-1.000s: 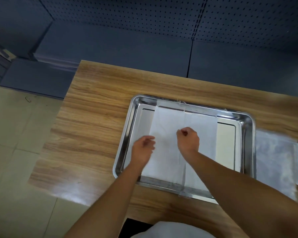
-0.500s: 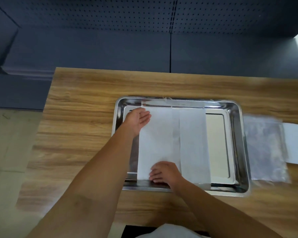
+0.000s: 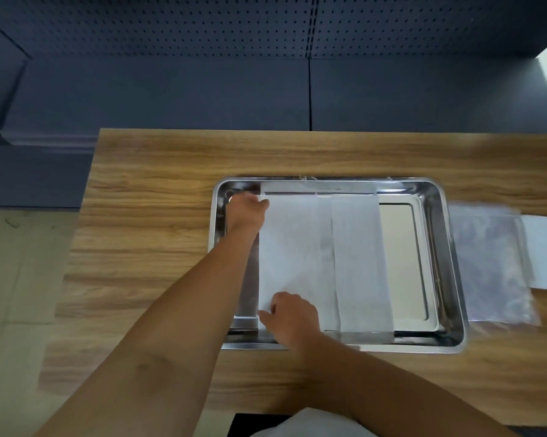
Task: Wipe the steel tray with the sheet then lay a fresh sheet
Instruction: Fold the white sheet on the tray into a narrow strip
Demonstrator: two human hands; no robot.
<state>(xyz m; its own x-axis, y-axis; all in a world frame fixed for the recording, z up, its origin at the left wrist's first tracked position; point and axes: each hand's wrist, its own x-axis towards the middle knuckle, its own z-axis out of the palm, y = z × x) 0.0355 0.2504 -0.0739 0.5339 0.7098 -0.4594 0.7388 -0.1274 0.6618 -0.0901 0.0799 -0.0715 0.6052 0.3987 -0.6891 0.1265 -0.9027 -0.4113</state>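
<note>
two bare hands work inside a rectangular stainless-steel tray with rounded corners and a mirror-bright raised rim (image 3: pixel 452 266), which sits on a wood-grain laminate table (image 3: pixel 158 216) with streaky brown bands. a thin, matte white sheet of paper (image 3: pixel 300 247) lies flat on the tray floor, covering its left and middle parts; a lengthwise fold line runs from 12 to 6 o'clock through it, and a narrower panel lies to the right of that line. the far and near ends of the sheet ride up the tray walls. at 3 o'clock in the tray a strip of bare polished steel shows, reflecting pale light.

the left hand (image 3: pixel 246 212) is at the tray's 10 o'clock corner, fingers curled with thumb against the sheet's far left corner, seeming to pinch it, though the grip itself is hard to make out. the right hand (image 3: pixel 292 318) is at 7 o'clock, fingers bent and closed on the sheet's near left corner by the rim.

just beside the tray at 3 o'clock lies a crinkled, clear plastic bag (image 3: pixel 496 263), glossy and wrinkled, with a flat white paper sheet (image 3: pixel 546 250) partly under its right edge. a dark grey perforated metal panel (image 3: pixel 202 29) stands beyond the table at 12 o'clock.
</note>
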